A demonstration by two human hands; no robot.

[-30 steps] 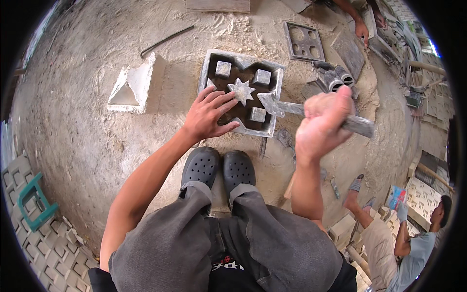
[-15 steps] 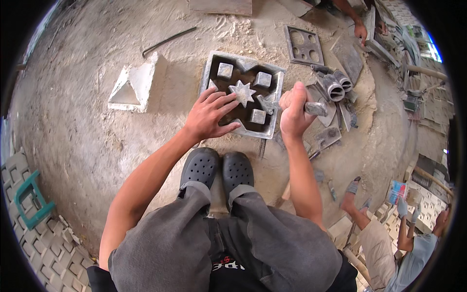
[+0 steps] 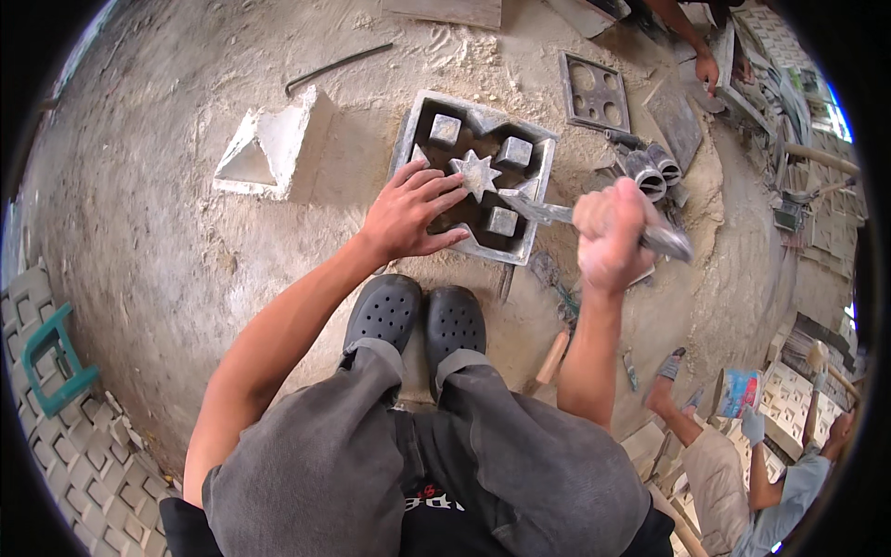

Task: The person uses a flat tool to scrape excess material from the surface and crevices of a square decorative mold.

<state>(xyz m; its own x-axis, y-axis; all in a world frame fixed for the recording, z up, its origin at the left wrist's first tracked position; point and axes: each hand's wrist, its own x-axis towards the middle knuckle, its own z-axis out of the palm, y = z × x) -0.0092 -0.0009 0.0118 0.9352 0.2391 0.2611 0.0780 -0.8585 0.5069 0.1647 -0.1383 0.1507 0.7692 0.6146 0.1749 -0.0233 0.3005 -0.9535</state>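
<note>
A square grey mould lies on the dusty ground before my feet. Raised blocks and a central star-shaped piece stand inside it. My left hand rests over the mould's left side, fingers spread, the fingertips at the star and at a pointed piece of the left wall. In a closed fist, my right hand grips what looks like a small trowel, slightly blurred. The flat grey blade reaches over the mould's right wall beside the star; the handle end sticks out right of the fist.
A white hollow block and a bent metal rod lie left. To the right are a plate with round holes, short pipes and a wooden handle. One co-worker's hand shows far right; another person sits near right.
My right hand has moved right with the trowel, showing more of its blade. My left hand keeps its place on the mould. The view has shifted slightly.
</note>
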